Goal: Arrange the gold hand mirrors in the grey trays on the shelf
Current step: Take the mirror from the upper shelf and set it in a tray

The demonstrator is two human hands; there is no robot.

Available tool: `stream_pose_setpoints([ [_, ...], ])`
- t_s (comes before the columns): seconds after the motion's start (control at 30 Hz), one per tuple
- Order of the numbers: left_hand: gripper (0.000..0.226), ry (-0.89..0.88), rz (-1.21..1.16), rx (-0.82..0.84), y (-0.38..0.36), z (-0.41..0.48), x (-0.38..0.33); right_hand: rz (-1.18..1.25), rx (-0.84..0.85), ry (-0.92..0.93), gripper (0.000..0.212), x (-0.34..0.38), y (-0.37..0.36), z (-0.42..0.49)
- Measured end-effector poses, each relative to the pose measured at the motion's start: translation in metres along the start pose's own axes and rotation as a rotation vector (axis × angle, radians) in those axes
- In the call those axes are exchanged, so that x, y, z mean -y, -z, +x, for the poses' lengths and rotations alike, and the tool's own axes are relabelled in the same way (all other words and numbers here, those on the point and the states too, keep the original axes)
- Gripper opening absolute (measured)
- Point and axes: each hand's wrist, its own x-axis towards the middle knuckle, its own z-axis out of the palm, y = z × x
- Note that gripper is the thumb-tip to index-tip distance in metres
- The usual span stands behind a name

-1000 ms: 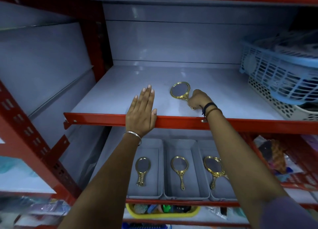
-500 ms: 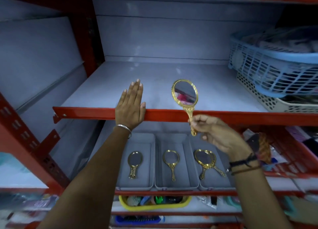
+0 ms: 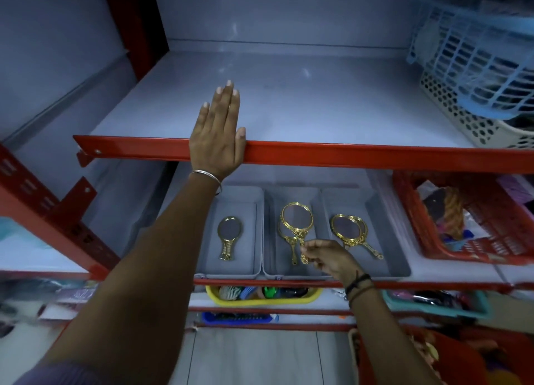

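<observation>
Right hand (image 3: 329,256) has dropped from the upper shelf (image 3: 318,104) to the middle tray (image 3: 291,269), carrying the mirror (image 3: 297,219) by its handle, now held over the one already lying there.

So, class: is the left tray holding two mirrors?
No, the left tray holds a single mirror, lying flat with its handle toward the shelf's front edge.

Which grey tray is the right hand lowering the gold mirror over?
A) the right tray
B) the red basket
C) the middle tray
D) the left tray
C: the right hand holds the gold mirror by its handle over the middle tray, above a mirror already lying there.
</observation>
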Motion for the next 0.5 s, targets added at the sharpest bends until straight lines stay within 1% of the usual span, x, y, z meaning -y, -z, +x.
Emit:
stream_pose_setpoints([
  [0.2,0.059,-0.011,0.0,-0.035,-0.003,-0.001,0.0,-0.087,-0.103,-0.077,0.014,-0.016,-0.011,0.063],
  [0.27,0.059,-0.014,0.008,-0.051,-0.006,-0.001,0.002,-0.108,-0.126,-0.097,0.018,-0.021,-0.011,0.073],
  [0.37,0.059,-0.015,0.016,-0.073,-0.008,-0.002,0.003,-0.223,-0.137,-0.111,0.025,-0.029,-0.012,0.083],
  [0.4,0.059,-0.018,0.021,-0.071,-0.009,-0.002,0.003,-0.26,-0.148,-0.114,0.023,-0.031,-0.013,0.085],
  [0.47,0.059,-0.025,0.024,-0.054,-0.007,-0.002,0.002,-0.293,-0.176,-0.096,0.009,-0.033,-0.014,0.087],
  [0.5,0.059,-0.027,0.02,-0.044,-0.007,-0.001,0.002,-0.321,-0.193,-0.078,0.006,-0.032,-0.015,0.087],
])
